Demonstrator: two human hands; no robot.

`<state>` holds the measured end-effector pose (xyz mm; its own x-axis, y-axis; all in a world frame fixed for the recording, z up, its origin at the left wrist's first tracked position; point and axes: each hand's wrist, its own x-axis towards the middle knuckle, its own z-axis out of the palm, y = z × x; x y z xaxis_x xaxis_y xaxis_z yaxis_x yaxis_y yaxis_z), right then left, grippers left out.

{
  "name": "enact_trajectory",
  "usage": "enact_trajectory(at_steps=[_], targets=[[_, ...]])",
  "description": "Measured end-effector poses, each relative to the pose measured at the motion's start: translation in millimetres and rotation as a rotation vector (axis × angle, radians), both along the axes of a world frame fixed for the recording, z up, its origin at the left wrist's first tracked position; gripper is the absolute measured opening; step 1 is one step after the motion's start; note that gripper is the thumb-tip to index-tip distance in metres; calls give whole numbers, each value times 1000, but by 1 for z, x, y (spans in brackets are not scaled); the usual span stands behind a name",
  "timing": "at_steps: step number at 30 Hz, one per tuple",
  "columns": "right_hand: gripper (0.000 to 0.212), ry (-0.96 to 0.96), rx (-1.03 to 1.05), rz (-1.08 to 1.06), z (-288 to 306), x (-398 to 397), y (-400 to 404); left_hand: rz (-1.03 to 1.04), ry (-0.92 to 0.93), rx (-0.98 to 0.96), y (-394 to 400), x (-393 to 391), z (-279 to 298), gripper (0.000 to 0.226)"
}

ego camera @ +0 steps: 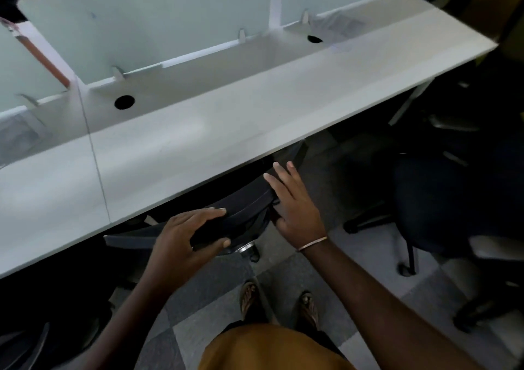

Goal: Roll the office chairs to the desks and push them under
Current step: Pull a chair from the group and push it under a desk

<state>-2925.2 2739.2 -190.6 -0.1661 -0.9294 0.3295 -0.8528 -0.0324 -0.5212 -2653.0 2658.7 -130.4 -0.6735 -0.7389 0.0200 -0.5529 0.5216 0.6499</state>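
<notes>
A black office chair point(243, 199) stands tucked under the long white desk point(181, 148); only the top of its backrest and part of its base show below the desk's front edge. My left hand point(187, 236) curls over the backrest's top edge, fingers on top and thumb underneath. My right hand point(295, 205) lies with straight fingers against the backrest's right end. A second dark chair point(436, 199) stands on the floor to the right, out from the desk.
Frosted divider panels point(141, 26) stand along the back of the desk, with two round cable holes point(124, 102). Another dark chair point(37, 338) shows at the lower left. My sandalled feet point(279, 304) stand on grey carpet tiles just behind the chair.
</notes>
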Motion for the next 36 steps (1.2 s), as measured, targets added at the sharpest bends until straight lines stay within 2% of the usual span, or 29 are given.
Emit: enact_trajectory(at_steps=[2,4,8,13,17,19,20,22,25,30,36], targets=[[100,-48,71,20,4,-1,18,-25,146,9,12,-26,4,34],[98,-73,183,40,3,-15,39,-60,166,-76,23,-53,6,20],[86,-28,373,-24,-19,-70,95,-134,153,-35,42,-100,4,19],[62,-235,488,-293,-41,-133,210,-308,73,60,73,-171,-3,20],[64,-306,559,-447,-57,-164,297,-439,8,118,108,-229,-16,12],[50,-346,615,-521,-57,-181,332,-501,-29,144,129,-257,-23,5],[42,-349,634,-546,-58,-190,345,-515,-39,161,137,-269,-25,11],[37,-358,625,-581,-61,-213,372,-537,-47,189,156,-295,-31,25],[38,-359,583,-641,-61,-247,400,-576,-32,189,178,-327,-38,33],[38,-357,575,-703,-52,-303,418,-609,-70,167,197,-372,-42,32],[40,-320,514,-738,-50,-373,398,-634,-137,234,180,-430,-51,29]])
